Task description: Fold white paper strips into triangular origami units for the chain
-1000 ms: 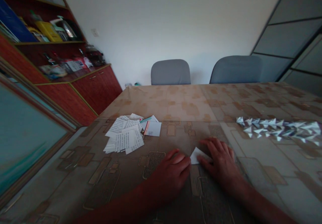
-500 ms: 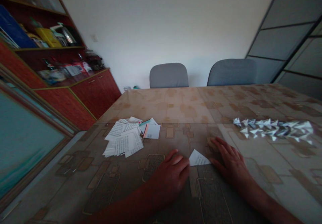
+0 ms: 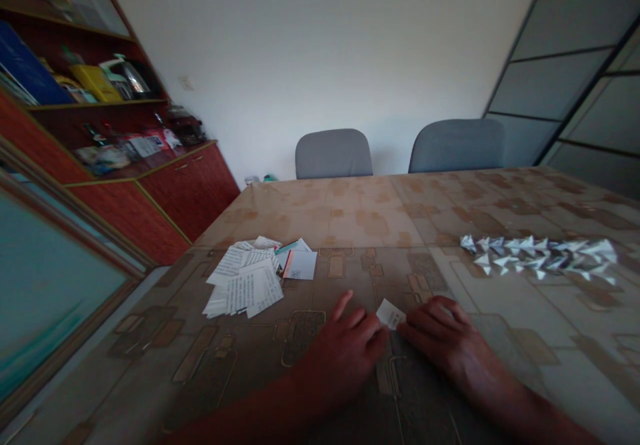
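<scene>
Fingers of the left hand [image 3: 345, 348] and right hand [image 3: 445, 336] are bent in at opposite ends of a small folded paper [image 3: 390, 313] on the worktop [image 3: 350, 218], between the hands; pinching or pressing, can't tell. Piece looks part-folded. Folded paper pieces [image 3: 543, 258] at right look done; flat paper slips [image 3: 255, 285] at left look unfolded. Printed lines on slips, too small to read; no legible brands.

Two hands [image 3: 347, 346], two chairs [image 3: 333, 155], one table [image 3: 357, 222]
</scene>
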Available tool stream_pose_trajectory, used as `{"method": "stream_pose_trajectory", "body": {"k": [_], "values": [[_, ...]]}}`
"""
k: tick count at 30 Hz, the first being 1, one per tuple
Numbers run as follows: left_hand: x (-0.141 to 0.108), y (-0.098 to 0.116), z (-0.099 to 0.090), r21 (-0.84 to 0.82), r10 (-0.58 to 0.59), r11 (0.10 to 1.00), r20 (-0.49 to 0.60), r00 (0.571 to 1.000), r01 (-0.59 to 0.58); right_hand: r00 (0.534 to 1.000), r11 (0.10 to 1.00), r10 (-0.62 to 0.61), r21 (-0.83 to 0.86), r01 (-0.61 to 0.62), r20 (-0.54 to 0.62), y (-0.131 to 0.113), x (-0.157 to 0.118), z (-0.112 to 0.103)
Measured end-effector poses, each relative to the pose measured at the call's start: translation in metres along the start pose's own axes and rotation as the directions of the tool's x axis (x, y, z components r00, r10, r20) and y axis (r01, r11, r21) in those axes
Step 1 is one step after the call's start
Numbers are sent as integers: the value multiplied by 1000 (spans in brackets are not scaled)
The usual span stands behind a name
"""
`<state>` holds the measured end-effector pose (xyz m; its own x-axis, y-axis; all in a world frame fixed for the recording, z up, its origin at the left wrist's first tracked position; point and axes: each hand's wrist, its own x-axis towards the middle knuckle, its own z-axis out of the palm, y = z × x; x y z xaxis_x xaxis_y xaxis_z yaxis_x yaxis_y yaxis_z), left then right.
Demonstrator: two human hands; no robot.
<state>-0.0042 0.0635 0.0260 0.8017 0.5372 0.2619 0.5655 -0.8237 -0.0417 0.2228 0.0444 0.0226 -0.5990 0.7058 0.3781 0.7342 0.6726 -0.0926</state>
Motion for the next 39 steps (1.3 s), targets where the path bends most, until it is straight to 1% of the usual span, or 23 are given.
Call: {"method": "stream_pose_trajectory", "body": {"k": [5, 8, 10, 11, 14, 17, 19, 20, 23, 25, 26, 29, 33, 35, 39], "values": [[-15, -2, 5, -9, -46, 999, -45, 998, 45, 999, 999, -42, -9, 42, -15, 4, -6, -8], [-17, -2, 7, -3, -45, 999, -56, 997, 45, 1000, 999, -28, -35, 28, 12, 1, -3, -2], [-15, -2, 8, -6, -40, 999, -67, 997, 40, 999, 997, -46, -57, 47, 16, -4, 3, 4], [-15, -2, 9, -6, -39, 999, -75, 996, 39, 997, 995, -74, -63, 74, 7, -6, 6, 6], [-14, -2, 11, -7, -47, 999, -91, 995, 47, 997, 996, -75, -50, 76, 20, -10, 13, 9], [-17, -3, 11, -27, -52, 998, -76, 996, 50, 996, 995, -90, -50, 91, 7, -4, 9, 3], [-18, -4, 8, -45, -53, 998, -63, 997, 50, 993, 991, -109, -76, 106, -39, 5, 1, -3], [-17, -6, 6, -52, -49, 998, -60, 997, 46, 993, 990, -114, -84, 111, -35, 10, -4, -6], [-8, -11, 3, -63, -1, 998, -44, 999, -2, 994, 993, -101, -71, 98, -36, 21, -13, -10], [3, -14, 2, -61, 38, 997, -17, 999, -39, 995, 995, -88, -39, 87, -36, 23, -13, -9], [9, -14, 2, -55, 51, 997, 1, 999, -51, 997, 997, -76, -17, 75, -31, 23, -11, -8], [24, -14, 4, -17, 38, 999, 28, 999, -38, 1000, 998, -31, 58, 31, -8, 21, -2, -4], [31, -13, 7, 20, 39, 999, -14, 999, -39, 1000, 991, -3, 137, 6, -17, 17, 10, 1], [31, -15, 9, -24, 4, 1000, -47, 999, -5, 999, 984, 34, 175, -27, -37, 16, 15, 3], [29, -20, 10, -164, -143, 979, -125, 982, 121, 982, 957, 150, 265, -116, -113, 15, 25, 7]]}}
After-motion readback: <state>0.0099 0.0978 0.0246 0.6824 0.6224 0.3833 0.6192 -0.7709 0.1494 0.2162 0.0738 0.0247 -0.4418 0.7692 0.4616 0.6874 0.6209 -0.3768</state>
